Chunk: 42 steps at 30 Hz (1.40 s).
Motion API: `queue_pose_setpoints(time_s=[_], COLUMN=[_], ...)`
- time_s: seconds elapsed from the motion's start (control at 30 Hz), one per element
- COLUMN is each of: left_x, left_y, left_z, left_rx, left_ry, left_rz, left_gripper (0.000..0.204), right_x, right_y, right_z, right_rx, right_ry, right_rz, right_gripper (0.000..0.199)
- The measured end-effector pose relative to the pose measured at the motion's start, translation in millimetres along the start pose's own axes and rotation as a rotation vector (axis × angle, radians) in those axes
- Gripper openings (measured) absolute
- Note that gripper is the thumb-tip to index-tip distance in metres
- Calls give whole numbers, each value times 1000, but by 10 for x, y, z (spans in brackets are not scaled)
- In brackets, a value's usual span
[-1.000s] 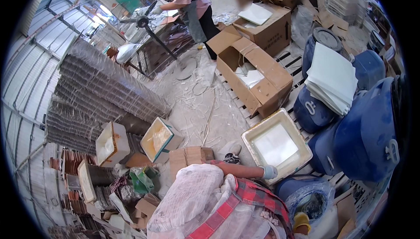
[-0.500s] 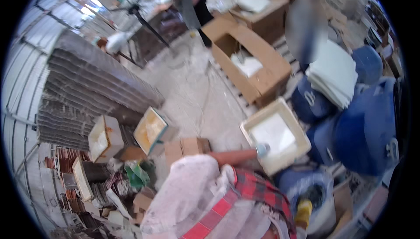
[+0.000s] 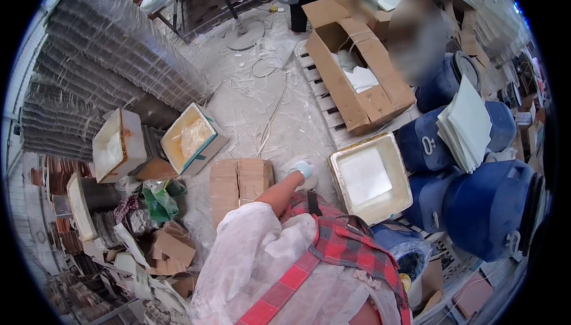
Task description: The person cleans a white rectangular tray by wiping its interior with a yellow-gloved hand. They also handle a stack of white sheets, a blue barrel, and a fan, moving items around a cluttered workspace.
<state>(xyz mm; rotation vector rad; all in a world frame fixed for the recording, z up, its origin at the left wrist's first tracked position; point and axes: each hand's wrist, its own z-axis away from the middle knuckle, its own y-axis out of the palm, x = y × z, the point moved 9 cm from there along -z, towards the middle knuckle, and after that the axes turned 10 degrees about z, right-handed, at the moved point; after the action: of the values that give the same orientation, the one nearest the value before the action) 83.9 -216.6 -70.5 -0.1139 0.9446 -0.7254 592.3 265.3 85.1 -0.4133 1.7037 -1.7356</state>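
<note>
My left hand (image 3: 302, 169), in a pale blue-white glove, reaches out over the floor between a closed cardboard carton (image 3: 241, 187) and a cream-coloured foam box (image 3: 336, 173). Its fingers are too small and hidden to make out, and I see nothing held. Inside the foam box lies a flat white sheet (image 3: 367, 176). A round whitish thing (image 3: 310, 181) shows beside the glove, partly hidden by it. My right hand does not show; only a bit of bare right arm appears at the lower edge. My apron has red-and-black checked cloth (image 3: 351, 242).
Blue drums (image 3: 488, 206) stand at right, one bearing stacked white sheets (image 3: 467, 126). An open carton (image 3: 389, 96) sits on a pallet (image 3: 330, 108). At left are two foam boxes (image 3: 199, 157) (image 3: 134, 152), a tall grey stack (image 3: 113, 51) and scrap cardboard (image 3: 172, 247). Another person's legs (image 3: 299, 10) are at the back.
My left hand has moved left, from the foam box's near-left rim to beside it. The view has tilted down. A yellow thing by the lined blue tub is now mostly hidden.
</note>
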Motion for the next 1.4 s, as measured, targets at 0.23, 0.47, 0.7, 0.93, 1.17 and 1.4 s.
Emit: queue_pose_setpoints(time_s=[0.23,0.47,0.7,0.93,1.17,1.4], left_x=[787,1661,869,472,422,682], left_y=[-945,-1378,-1228,-1206,-1310,-1379], left_z=[258,398,167,22,165,189], left_rx=[-283,-328,-159,-146,-164,-187], left_ry=[-195,-372,-328,-253,-290,-349], left_rz=[-143,-111,-326,-302,-272,-256], left_gripper=[35,31,39,42,40,37], right_x=[128,422,315,320,261,255], right_y=[-337,-275,-277,-275,-301,-255], right_z=[-91,-437,-302,-295,-198,-117], right_rx=[-76,-135,-172,-188,-188,-182], right_ry=[44,36,131,166,187,179], right_rz=[-34,-86,-95,-114,-116,-126], right_gripper=[24,23,23,22,22,21])
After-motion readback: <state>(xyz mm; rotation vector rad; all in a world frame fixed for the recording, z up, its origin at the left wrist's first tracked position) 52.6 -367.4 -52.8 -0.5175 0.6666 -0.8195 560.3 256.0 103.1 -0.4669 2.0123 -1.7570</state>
